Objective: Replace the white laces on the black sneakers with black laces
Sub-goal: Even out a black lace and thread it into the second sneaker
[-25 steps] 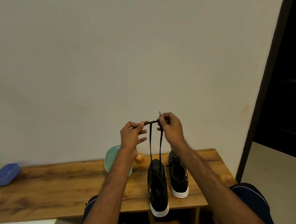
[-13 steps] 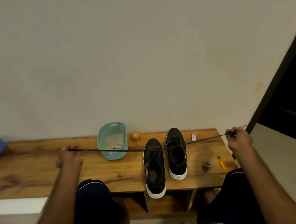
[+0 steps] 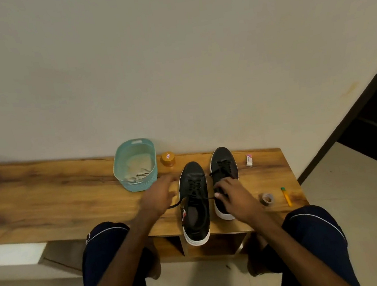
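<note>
Lace (image 3: 175,205) spans near sneaker (image 3: 191,171): R hand (image 3: 234,197) pinches one end, L hand (image 3: 157,198) blurred over other, grip unclear.

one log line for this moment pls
step: lacing near sneaker | left hand: at black lace end, grip unclear | right hand: pinches lace | far sneaker: laced black

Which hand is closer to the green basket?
Left. The left hand hovers right beside the front corner of the basket; the right hand is farther off, over the sneakers, pinching a black lace.

A wooden bench (image 3: 49,199) stands against a plain beige wall (image 3: 174,62).
</note>
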The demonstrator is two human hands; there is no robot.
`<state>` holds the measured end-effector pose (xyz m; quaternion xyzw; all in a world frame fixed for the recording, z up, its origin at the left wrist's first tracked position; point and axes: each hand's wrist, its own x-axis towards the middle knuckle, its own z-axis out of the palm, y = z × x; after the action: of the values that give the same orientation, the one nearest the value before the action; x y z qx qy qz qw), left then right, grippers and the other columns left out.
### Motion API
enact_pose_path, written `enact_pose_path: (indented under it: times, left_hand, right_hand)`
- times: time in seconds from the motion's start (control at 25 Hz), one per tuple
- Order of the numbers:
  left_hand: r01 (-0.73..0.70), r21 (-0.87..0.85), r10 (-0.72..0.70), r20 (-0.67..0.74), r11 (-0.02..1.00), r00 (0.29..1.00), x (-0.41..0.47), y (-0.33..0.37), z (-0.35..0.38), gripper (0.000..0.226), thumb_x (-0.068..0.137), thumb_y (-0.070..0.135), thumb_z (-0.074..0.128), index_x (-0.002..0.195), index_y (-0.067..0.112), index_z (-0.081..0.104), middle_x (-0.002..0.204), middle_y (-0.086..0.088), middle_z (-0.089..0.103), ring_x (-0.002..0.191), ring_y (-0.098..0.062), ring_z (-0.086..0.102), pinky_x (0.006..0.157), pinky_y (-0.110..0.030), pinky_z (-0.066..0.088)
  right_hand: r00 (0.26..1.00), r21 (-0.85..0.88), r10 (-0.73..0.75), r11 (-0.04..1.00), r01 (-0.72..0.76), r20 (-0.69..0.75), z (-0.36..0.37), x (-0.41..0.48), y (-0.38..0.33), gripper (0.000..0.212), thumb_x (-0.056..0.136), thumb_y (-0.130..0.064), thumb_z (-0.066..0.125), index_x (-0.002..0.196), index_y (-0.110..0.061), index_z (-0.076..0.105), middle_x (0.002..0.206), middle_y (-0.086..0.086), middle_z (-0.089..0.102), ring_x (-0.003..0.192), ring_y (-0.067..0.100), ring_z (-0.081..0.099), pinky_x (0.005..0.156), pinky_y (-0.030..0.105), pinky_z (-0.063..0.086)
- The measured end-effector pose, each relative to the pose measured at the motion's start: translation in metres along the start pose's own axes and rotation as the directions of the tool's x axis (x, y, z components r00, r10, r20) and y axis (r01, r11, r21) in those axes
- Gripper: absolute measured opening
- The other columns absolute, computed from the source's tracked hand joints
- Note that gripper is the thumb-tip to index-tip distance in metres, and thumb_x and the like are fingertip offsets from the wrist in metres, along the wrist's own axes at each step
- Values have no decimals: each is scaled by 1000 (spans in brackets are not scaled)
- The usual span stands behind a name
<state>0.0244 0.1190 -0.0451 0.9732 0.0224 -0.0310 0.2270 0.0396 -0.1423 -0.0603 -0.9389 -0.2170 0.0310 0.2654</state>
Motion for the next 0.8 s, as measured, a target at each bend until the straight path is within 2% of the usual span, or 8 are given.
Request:
enact_pose_path:
  times: [0.12,0.32,0.4,0.48,0.56,0.68,0.76,0.8]
  left_hand:
    - [-28,65,15,185,997,983,-1,16,35,37,92,35,64,126,25,54,124,4,60,111,-17,58,86,-32,48]
    - [6,14,-6,15,1000,1000,8,12,25,15,91,39,64,86,28,56,82,9,67,75,-9,59,59,-25,36]
    - [86,-120,-93,-55,989,994,13,0,14,18,88,38,67,76,28,58,71,10,68,63,-4,58,56,-26,40]
    - [158,-158,-169,-57,975,984,18,-9,6,19,85,36,71,73,25,62,65,10,68,57,-2,57,60,-29,47]
    - [245,-61,-247,-27,967,969,22,-17,6,19,85,35,71,73,22,63,62,9,68,60,-3,60,63,-29,46]
    - [304,134,-323,147,943,935,23,-18,9,18,85,33,73,74,23,64,65,8,68,62,-2,62,58,-25,39]
    - [214,127,-240,263,969,934,24,-21,11,11,82,32,77,80,22,71,80,8,72,79,-8,67,64,-25,43]
    - [159,11,-155,284,987,946,26,-24,13,10,81,30,78,84,21,74,89,8,72,90,-11,67,72,-27,46]
  right_hand:
    - [987,-165,-20,985,46,157,30,7,-21,31,100,-35,52,125,-17,55,124,2,58,114,20,50,92,33,44]
    - [1000,-32,19,999,-19,-5,29,24,-19,15,101,-25,51,104,-19,65,100,-3,69,94,12,59,73,27,46]
    - [995,79,77,994,-71,-67,18,31,-14,19,102,-25,52,102,-22,71,87,-15,66,77,-2,54,64,15,37]
    - [986,94,141,987,-133,-84,8,36,-7,20,102,-27,53,103,-25,73,81,-18,63,71,-2,54,60,16,36]
    - [976,-56,209,975,-213,-68,6,37,-2,20,102,-32,51,103,-28,71,87,-10,68,78,10,62,62,26,43]
    - [960,-207,277,942,-264,37,7,35,-2,21,103,-30,48,98,-25,68,83,-7,59,78,14,58,60,26,36]
    - [960,-18,236,971,-236,150,0,35,2,22,102,-25,52,91,-21,70,85,-8,59,87,15,60,69,29,39]
    - [958,178,208,953,-244,198,-6,34,3,23,101,-22,54,86,-20,71,90,-7,61,93,14,60,77,29,42]
